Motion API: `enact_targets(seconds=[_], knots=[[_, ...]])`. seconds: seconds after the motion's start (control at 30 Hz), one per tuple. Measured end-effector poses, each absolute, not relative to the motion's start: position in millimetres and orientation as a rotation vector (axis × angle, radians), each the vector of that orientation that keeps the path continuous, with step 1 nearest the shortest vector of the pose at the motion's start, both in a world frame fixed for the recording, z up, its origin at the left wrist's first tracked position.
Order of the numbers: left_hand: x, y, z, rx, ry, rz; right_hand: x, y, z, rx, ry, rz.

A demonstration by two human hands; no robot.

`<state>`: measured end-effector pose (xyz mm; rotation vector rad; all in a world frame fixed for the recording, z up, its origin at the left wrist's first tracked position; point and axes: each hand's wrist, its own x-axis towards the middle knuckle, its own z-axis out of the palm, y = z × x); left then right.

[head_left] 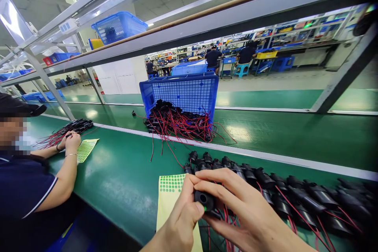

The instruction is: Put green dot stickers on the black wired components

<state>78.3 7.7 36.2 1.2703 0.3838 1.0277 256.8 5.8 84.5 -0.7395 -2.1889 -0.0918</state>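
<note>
A glossy green conveyor belt (pixel 124 173) is seen running across the frame, edged by a white stripe, under a grey metal rack frame (pixel 224 19). Beyond it, a bright factory hall is shown, with blue stools and seated workers in the upper middle. A blue mesh basket (pixel 183 94) is tipped at centre, black parts with red wires (pixel 177 124) spilled from it. At lower centre, a black socket part (pixel 204 201) is gripped between both hands: the left hand (pixel 180 220) is closed on it, thumb pressed by a green dot, and the right hand (pixel 245 212) is curled over its top. A sheet of green dot stickers (pixel 171 189) is laid just left. No writing can be read. At lower left, a co-worker's hands (pixel 71 141) are rested by another sticker sheet (pixel 85 149).
</note>
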Motion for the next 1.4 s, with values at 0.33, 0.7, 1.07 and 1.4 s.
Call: enact_targets(seconds=[0.33,0.7,1.07,1.4], knots=[[79,7,49,1.230,0.376,1.008,258,6,78,-0.754,-2.194,-0.089],[89,8,66,0.877,0.297,0.903,268,19,81,-0.821,-1.992,0.739],[81,10,58,1.112,0.462,1.021,273,28,74,-0.801,-1.855,1.135],[75,0,28,1.447,0.873,1.319,269,17,88,-0.767,-2.027,0.736]])
